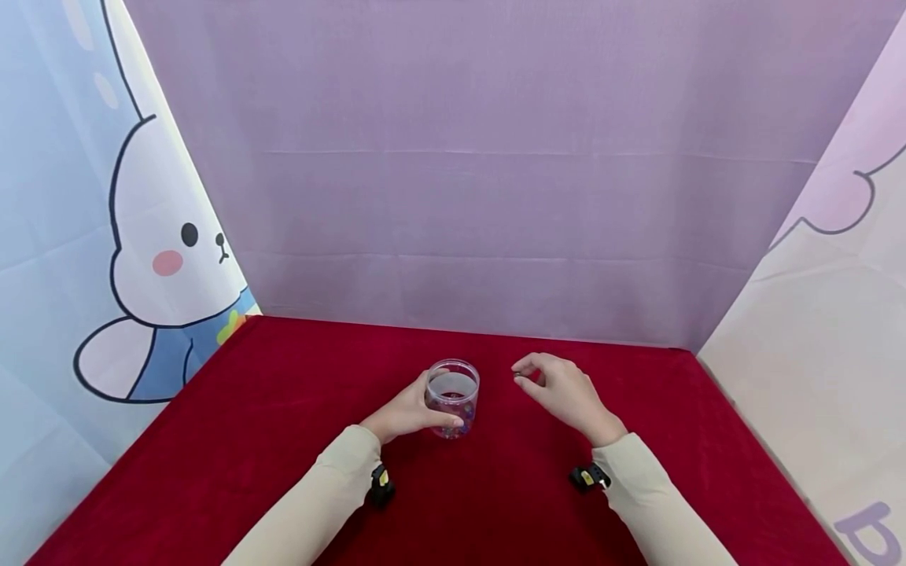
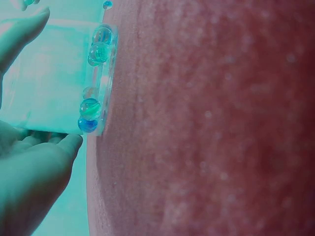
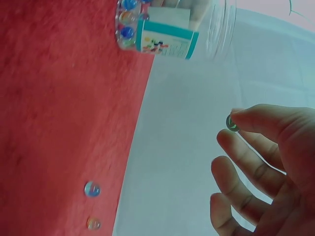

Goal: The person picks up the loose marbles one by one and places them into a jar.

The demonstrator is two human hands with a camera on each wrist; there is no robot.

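My left hand (image 1: pixel 409 410) grips a clear plastic jar (image 1: pixel 440 366) round its side, thumb in front. The jar stands upright on the red cloth with its mouth uncovered. Several glass marbles (image 2: pixel 89 109) lie at its bottom, blue and green ones among them. A printed label (image 3: pixel 167 39) shows on its wall in the right wrist view. To the right of the jar, above the cloth, my right hand (image 1: pixel 566 395) pinches a small greenish marble (image 3: pixel 232 123) between thumb and index finger. The other fingers are spread and lightly bent.
Two loose marbles, one bluish (image 3: pixel 92 189) and one orange-tinted (image 3: pixel 93 223), lie on the red cloth (image 1: pixel 283 369) in the right wrist view. A purple curtain (image 1: pixel 481 196) hangs behind the table. Printed fabric walls (image 1: pixel 49 259) stand at both sides.
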